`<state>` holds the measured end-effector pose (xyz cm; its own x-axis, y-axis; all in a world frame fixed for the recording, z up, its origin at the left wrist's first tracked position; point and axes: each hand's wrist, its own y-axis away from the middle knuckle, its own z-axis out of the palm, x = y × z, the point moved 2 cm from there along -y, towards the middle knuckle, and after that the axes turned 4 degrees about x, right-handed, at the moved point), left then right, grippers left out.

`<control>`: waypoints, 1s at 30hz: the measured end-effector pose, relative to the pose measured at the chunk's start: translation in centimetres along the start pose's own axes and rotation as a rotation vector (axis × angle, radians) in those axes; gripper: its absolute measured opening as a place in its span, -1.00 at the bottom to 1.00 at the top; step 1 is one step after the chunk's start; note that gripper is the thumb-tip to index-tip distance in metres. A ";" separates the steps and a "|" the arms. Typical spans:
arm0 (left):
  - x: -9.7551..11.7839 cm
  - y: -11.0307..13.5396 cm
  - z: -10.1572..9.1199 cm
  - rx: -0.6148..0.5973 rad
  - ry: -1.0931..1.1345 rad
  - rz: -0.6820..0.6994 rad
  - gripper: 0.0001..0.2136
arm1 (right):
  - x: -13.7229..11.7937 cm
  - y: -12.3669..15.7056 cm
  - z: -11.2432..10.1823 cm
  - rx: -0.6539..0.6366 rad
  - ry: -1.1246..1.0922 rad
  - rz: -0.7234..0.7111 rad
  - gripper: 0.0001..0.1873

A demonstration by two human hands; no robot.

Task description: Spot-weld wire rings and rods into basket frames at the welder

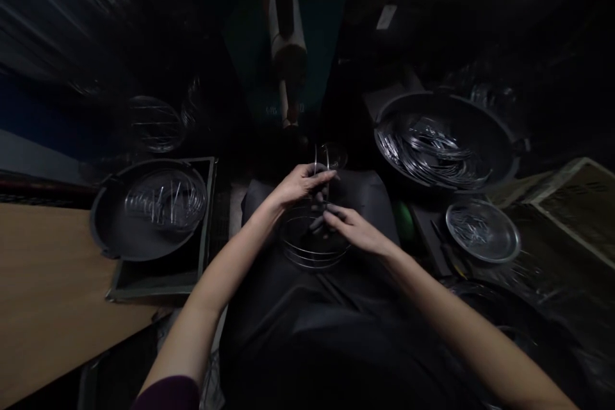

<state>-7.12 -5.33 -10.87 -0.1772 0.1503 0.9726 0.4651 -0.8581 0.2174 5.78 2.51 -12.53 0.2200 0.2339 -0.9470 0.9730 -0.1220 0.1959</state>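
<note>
A round frame of thin metal wire rests on the dark apron over my lap, with several rings stacked close together. Above its far side is my left hand, fingers bent round upright thin wires that stick up past the knuckles. My right hand is just below and to the right, over the rings, with its thumb and fingers pinched together. What lies between those fingertips is too dark and small to make out. The fingertips of both hands look dark.
A large pan of curved wires stands at right, above a small metal bowl of short pieces. At left, a dark basin of wire parts sits on a crate beside cardboard. A machine part hangs ahead.
</note>
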 end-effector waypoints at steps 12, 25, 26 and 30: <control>-6.4 13.2 1.0 0.127 -1.190 0.415 -0.37 | -1.8 0.4 -1.7 -0.128 -0.213 0.173 -0.67; -5.4 6.8 -3.5 0.514 -1.055 0.698 -0.45 | -2.5 -6.4 -1.4 0.249 -0.296 0.062 -0.64; -5.0 6.3 -3.8 0.579 -1.006 0.727 -0.48 | -3.0 -7.4 -1.9 0.258 -0.300 0.046 -0.63; -3.6 4.0 -5.0 0.690 -0.897 0.787 -0.57 | -5.2 -10.9 -3.7 0.303 -0.324 0.027 -0.63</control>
<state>-8.93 -11.78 -13.88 0.8228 0.2312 0.5191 0.5596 -0.4885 -0.6695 -5.72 6.24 -8.80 0.1647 -0.0820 -0.9829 0.8920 -0.4128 0.1839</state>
